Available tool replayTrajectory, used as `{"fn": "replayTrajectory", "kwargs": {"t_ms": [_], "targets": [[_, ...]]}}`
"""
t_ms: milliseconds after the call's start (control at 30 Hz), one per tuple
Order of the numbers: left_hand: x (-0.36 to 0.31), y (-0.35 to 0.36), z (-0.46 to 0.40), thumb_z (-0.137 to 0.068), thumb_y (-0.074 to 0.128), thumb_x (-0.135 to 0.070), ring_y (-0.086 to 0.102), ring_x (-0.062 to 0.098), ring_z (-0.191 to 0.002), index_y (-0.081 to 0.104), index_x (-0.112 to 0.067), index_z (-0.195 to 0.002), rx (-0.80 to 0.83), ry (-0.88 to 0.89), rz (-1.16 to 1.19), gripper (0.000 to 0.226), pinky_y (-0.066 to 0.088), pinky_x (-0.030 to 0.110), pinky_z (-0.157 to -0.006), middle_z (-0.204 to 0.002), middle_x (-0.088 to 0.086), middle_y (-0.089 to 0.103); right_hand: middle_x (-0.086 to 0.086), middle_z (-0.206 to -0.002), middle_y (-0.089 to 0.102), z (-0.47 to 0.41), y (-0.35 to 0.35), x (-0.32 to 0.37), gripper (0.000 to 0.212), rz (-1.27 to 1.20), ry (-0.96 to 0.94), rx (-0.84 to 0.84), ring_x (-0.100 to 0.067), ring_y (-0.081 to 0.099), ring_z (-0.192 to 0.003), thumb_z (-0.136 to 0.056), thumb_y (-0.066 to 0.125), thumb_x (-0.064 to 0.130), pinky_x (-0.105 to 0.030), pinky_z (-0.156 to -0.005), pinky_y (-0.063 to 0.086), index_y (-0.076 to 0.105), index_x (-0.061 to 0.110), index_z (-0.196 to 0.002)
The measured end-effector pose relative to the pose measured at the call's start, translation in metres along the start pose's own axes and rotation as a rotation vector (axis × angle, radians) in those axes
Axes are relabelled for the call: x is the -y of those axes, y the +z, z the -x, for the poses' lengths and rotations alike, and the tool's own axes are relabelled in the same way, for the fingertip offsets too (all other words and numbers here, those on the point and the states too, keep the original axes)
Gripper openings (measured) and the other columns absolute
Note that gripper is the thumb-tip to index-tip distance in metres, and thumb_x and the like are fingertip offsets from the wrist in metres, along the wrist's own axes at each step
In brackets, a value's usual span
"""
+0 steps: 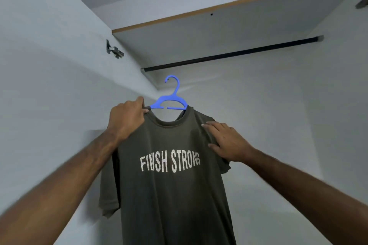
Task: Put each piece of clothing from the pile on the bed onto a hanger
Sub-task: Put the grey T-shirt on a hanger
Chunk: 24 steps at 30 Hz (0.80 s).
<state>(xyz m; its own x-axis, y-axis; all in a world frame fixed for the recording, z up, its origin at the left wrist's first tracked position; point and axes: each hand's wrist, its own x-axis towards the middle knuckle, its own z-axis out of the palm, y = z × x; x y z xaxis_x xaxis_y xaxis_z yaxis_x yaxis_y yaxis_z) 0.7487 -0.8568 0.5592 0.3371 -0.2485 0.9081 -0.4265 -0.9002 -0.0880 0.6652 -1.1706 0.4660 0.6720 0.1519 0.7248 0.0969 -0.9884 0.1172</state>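
Blue plastic hanger (169,102) carries a dark olive cotton T-shirt (169,175) just below the black closet rod (233,53), left hand (127,119) pinching its shoulder, right hand (227,141) resting flat, fingers straight, on the other shoulder.

T-shirt (169,175) on hanger (169,103), below rail (233,53); rail under shelf (219,26); hinge (114,49) on left wall.

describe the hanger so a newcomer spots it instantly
Find the dark rail under the wardrobe shelf. Just below its left end, not hooked on, is a hanger carrying a grey T-shirt. It is the only bright blue thing there.
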Motion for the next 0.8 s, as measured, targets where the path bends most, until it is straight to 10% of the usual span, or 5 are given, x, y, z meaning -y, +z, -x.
{"fn": "replayTrajectory", "kwargs": {"t_ms": [800], "targets": [[0.004, 0.250, -0.284, -0.104, 0.040, -0.033, 0.062, 0.031, -0.088, 0.051, -0.019, -0.102, 0.019, 0.005, -0.568, 0.018, 0.037, 0.034, -0.067, -0.101, 0.007, 0.066, 0.000, -0.163, 0.023, -0.320, 0.195, -0.164, 0.070, -0.165, -0.347, -0.175, -0.024, 0.030, -0.145, -0.093, 0.056, 0.027, -0.042, -0.115, 0.033, 0.026, 0.028, -0.157]]}}
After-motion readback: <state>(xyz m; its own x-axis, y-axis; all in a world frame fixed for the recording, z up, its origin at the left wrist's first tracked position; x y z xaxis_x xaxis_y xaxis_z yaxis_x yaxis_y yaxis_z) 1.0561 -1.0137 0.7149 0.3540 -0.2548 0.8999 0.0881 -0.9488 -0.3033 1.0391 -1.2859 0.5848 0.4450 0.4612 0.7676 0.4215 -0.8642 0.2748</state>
